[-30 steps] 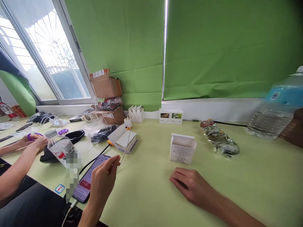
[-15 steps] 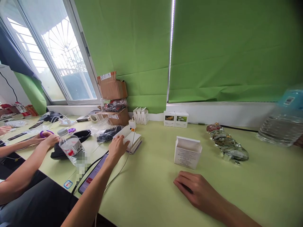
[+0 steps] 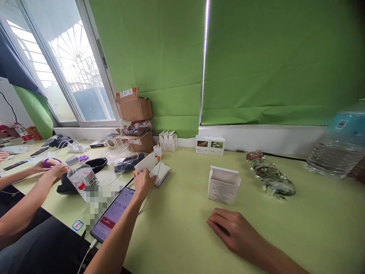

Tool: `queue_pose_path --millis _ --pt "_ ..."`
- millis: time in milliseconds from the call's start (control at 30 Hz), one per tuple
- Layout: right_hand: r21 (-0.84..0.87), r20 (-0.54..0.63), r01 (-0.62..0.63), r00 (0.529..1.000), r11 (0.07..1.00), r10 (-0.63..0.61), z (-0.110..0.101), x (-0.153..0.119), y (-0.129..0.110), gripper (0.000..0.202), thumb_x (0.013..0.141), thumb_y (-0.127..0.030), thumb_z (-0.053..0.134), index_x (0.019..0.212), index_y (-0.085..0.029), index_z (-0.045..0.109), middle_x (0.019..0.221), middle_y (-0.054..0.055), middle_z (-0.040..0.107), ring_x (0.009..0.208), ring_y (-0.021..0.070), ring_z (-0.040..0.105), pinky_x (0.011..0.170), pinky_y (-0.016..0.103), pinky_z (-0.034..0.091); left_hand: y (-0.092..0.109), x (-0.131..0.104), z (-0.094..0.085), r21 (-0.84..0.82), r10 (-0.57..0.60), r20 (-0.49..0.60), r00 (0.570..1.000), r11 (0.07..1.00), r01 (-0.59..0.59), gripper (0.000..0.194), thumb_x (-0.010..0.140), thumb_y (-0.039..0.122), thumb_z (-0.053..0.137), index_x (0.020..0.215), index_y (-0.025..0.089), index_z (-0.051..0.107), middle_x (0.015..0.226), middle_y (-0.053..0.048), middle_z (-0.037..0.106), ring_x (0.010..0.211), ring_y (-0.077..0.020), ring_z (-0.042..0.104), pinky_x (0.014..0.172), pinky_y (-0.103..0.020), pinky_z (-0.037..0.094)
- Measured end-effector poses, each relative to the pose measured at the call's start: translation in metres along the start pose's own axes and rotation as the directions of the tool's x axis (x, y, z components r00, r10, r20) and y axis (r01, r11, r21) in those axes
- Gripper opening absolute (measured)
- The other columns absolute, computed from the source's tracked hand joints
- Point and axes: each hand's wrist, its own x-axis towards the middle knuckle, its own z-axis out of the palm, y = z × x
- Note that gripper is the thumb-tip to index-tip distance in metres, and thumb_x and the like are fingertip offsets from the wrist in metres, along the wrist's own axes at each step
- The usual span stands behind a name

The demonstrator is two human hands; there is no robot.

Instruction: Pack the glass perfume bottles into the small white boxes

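The left hand point(image 3: 143, 183) touches the book point(image 3: 163, 174), grip unclear, phone point(image 3: 110, 219) beside its wrist; the right hand point(image 3: 229, 230) rests slack and empty on the tabletop point(image 3: 176, 232), box point(image 3: 224, 189) just beyond.

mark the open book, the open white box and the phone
Open book point(image 3: 163, 173), head view: its exposed page
Open white box point(image 3: 222, 188), head view: its printed front panel
Phone point(image 3: 114, 214), head view: its lit screen

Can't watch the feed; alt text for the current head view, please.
The left hand is at an open booklet, a phone showing a timer beside its forearm, while the right hand rests, fingers curled, on the green table near an open white box. Small white boxes stand by the wall; a co-worker's hands show at left.
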Motion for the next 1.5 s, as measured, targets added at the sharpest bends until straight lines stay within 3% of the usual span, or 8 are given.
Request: queue_pose_path --millis 333,633,833,967,1100,1200,1300,1500 --pt "-0.017 -0.028 0.010 1.000 1.000 -0.011 0.001 0.001 0.000 0.025 0.098 -0.023 0.041 0.090 -0.019 0.065 0.076 0.005 0.063 0.068 0.0166 0.059 0.064 0.028 0.042 -0.005 0.003 0.002 -0.179 -0.028 0.069 0.997 0.983 0.040 0.056 0.060 0.051 0.072 0.105 0.019 0.063 0.109 -0.012 0.067 0.117 -0.0344 0.048 0.085 -0.035 0.040" --pt "-0.004 -0.018 -0.005 1.000 1.000 0.005 -0.001 0.002 -0.003 0.025 0.098 -0.022 0.042 0.089 -0.019 0.064 0.076 0.004 0.062 0.070 0.0160 0.058 0.065 0.028 0.040 -0.011 -0.003 -0.015 -0.369 -0.034 -0.170 0.985 0.929 -0.032 0.033 0.081 0.033 0.053 0.110 0.020 0.060 0.103 -0.006 0.068 0.092 -0.0207 0.063 0.081 -0.030 0.045" --pt "-0.042 -0.014 -0.024 1.000 0.999 0.023 -0.001 0.002 -0.005 0.025 0.097 -0.022 0.042 0.084 -0.019 0.063 0.074 0.003 0.060 0.069 0.0152 0.056 0.063 0.029 0.036 -0.015 -0.028 -0.056 -0.402 -0.103 -0.453 0.886 0.910 -0.100 0.046 0.090 0.037 0.042 0.130 0.016 0.051 0.122 -0.014 0.054 0.110 -0.0261 0.055 0.095 -0.038 0.043" --pt "-0.049 -0.061 -0.012 0.998 0.999 0.009 -0.001 0.002 -0.006 0.024 0.096 -0.021 0.043 0.083 -0.018 0.063 0.074 0.002 0.061 0.068 0.0143 0.055 0.063 0.028 0.035 -0.008 -0.051 -0.080 -0.487 -0.193 -0.670 0.717 0.843 -0.229 0.052 0.085 0.042 0.053 0.131 0.017 0.053 0.122 -0.013 0.051 0.111 -0.0275 0.055 0.092 -0.038 0.048" --pt "-0.039 -0.118 -0.011 0.993 0.999 0.006 -0.002 0.001 -0.006 0.019 0.096 -0.020 0.044 0.092 -0.019 0.063 0.079 0.003 0.063 0.072 0.0143 0.057 0.065 0.027 0.038 0.021 -0.074 -0.086 -0.782 -0.242 -0.476 0.846 0.557 -0.280 0.059 0.075 0.043 0.068 0.129 0.023 0.055 0.123 -0.008 0.057 0.091 -0.0222 0.064 0.078 -0.035 0.054" --pt "-0.073 -0.184 -0.008 0.983 0.997 -0.005 -0.004 0.000 -0.006 0.019 0.097 -0.020 0.042 0.092 -0.018 0.061 0.078 0.003 0.063 0.071 0.0144 0.057 0.067 0.027 0.039 0.053 -0.085 -0.077 -0.983 0.037 -0.129 0.991 0.125 -0.133 0.059 0.074 0.039 0.071 0.128 0.021 0.054 0.107 -0.006 0.068 0.090 -0.0206 0.066 0.081 -0.033 0.054" --pt "-0.087 -0.266 -0.044 0.964 0.995 0.019 -0.012 0.000 -0.003 0.020 0.097 -0.023 0.042 0.086 -0.018 0.059 0.074 0.002 0.061 0.066 0.0136 0.054 0.065 0.027 0.038 0.086 -0.093 -0.064 -0.995 0.308 0.033 0.951 -0.081 0.061 0.052 0.076 0.036 0.071 0.123 0.020 0.057 0.107 -0.006 0.069 0.092 -0.0192 0.066 0.079 -0.029 0.053" --pt "0.162 -0.366 -0.162 0.906 0.973 0.211 -0.039 0.000 0.000 0.020 0.095 -0.030 0.045 0.085 -0.018 0.057 0.070 0.000 0.056 0.057 0.0108 0.046 0.055 0.024 0.036 0.131 -0.112 -0.050 -0.963 0.537 0.098 0.838 -0.160 0.215 0.038 0.077 0.031 0.071 0.112 0.018 0.062 0.104 -0.007 0.070 0.084 -0.0156 0.066 0.070 -0.023 0.051"
